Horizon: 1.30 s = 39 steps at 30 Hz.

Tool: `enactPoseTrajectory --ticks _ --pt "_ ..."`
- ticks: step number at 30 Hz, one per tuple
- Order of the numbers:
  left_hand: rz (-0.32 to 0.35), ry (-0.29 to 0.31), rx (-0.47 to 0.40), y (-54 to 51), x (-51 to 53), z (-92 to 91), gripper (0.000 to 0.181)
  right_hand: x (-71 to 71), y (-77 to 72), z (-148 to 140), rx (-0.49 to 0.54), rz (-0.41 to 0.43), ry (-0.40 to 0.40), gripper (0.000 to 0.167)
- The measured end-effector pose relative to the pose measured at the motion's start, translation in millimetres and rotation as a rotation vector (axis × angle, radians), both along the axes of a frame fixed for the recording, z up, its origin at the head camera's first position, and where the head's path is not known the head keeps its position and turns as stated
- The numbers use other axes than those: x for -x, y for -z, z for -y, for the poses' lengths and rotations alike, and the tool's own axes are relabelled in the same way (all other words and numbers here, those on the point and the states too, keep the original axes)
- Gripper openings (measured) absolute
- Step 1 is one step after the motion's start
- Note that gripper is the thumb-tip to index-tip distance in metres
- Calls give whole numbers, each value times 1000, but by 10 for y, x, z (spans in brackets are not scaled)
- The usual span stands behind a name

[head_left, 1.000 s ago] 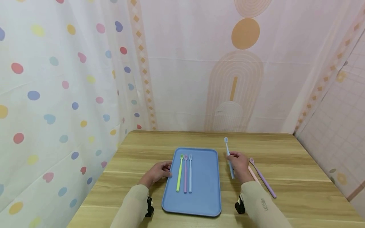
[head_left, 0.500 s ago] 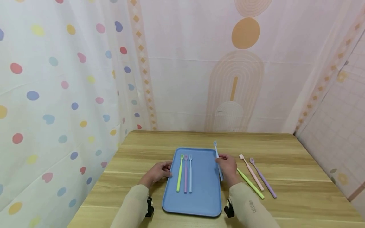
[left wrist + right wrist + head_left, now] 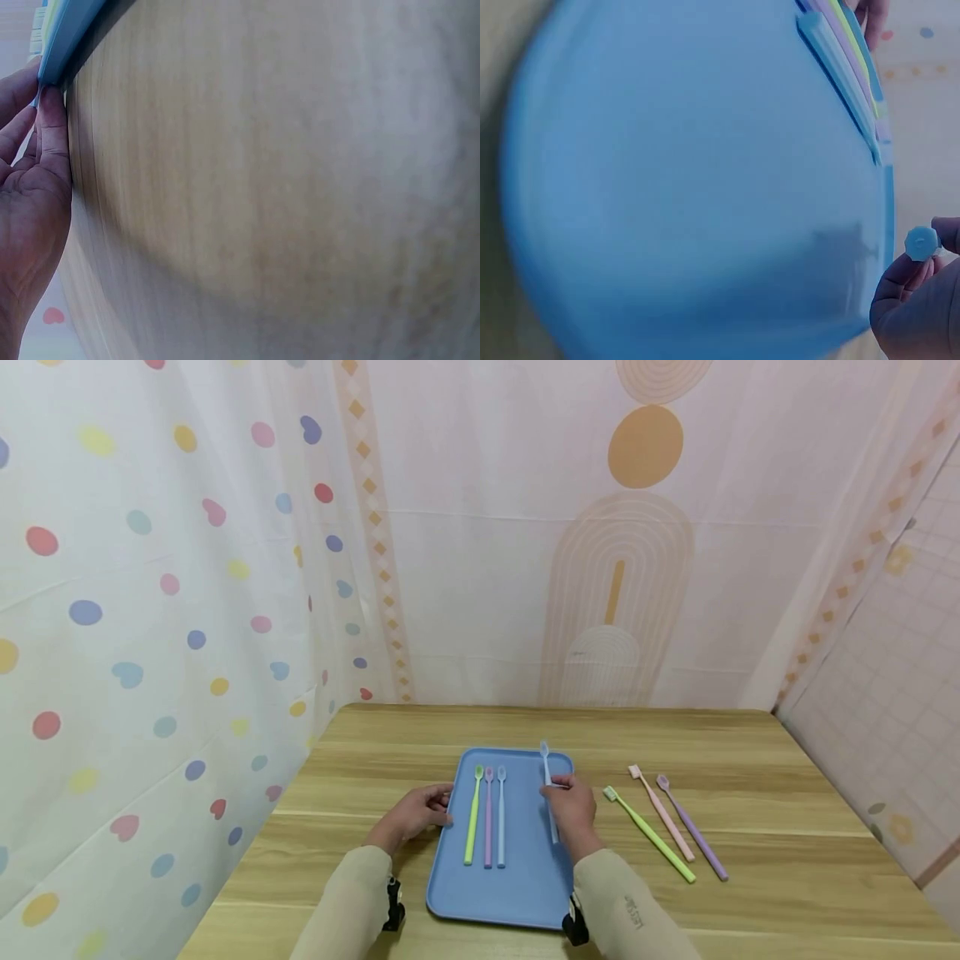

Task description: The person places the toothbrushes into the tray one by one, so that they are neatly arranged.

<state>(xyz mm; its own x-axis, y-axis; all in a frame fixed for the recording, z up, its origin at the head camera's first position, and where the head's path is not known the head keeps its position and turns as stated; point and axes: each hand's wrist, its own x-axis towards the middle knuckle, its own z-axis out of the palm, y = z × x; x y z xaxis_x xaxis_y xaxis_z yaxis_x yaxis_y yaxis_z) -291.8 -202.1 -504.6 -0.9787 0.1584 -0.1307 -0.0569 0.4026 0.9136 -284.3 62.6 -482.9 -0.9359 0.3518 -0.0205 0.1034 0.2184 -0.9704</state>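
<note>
A blue tray (image 3: pixel 525 893) lies on the table with a green toothbrush (image 3: pixel 472 827), a purple toothbrush (image 3: pixel 488 831) and a light blue toothbrush (image 3: pixel 501 827) side by side in its left half. At the tray's left rim, my left hand (image 3: pixel 415 810) pinches the edge; the left wrist view shows its thumb and fingers at the rim. Over the tray's right part, my right hand (image 3: pixel 572 810) holds a second light blue toothbrush (image 3: pixel 547 770), head pointing away from me. The right wrist view shows this brush's handle end (image 3: pixel 921 244) raised above the tray surface.
Right of the tray, another green toothbrush (image 3: pixel 652 837), a pink toothbrush (image 3: pixel 663 814) and another purple toothbrush (image 3: pixel 693 831) lie slanted on the wooden table (image 3: pixel 787 827). Patterned curtains (image 3: pixel 480 568) hang behind the table and at both sides.
My right hand has carried the light blue toothbrush leftward from above the table to over the tray, uncovering the loose green toothbrush. My left hand has stayed at the rim.
</note>
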Motion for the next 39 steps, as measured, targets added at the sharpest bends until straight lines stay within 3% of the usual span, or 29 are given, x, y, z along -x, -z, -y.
enactPoseTrajectory --ticks 21,39 --pt "6 8 1 18 15 27 60 -125 110 378 -20 66 -9 21" --pt "7 -15 13 17 -3 25 60 -176 136 549 -241 74 -16 14"
